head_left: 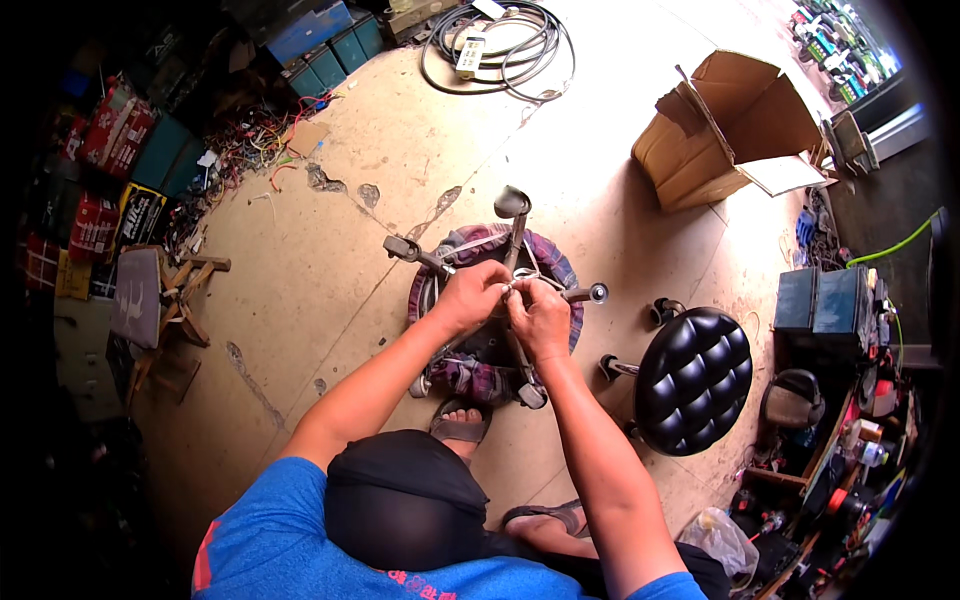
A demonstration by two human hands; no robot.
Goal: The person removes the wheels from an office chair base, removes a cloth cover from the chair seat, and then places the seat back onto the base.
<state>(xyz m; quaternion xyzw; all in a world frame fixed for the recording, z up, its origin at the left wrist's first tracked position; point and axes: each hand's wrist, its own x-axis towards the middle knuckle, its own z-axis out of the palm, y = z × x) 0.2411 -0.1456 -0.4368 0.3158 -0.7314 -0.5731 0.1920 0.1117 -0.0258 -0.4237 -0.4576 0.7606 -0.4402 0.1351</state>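
Note:
An upturned stool seat with a purple plaid cloth cover [467, 375] lies on the floor before me, its metal caster legs [517, 240] pointing outward and white straps crossing it. My left hand [472, 298] and my right hand [535, 318] meet at the central hub, fingers closed around something small and pale, too small to name. The casters [512, 201] at the ends of the legs show around both hands. My forearms hide part of the near side.
A black tufted round stool [692, 381] stands at my right, an open cardboard box [683, 150] behind it. Coiled cable with a power strip [471, 56] lies ahead. A small wooden chair [137, 298], batteries [165, 160] and wires line the left. Clutter [845, 480] fills the right edge.

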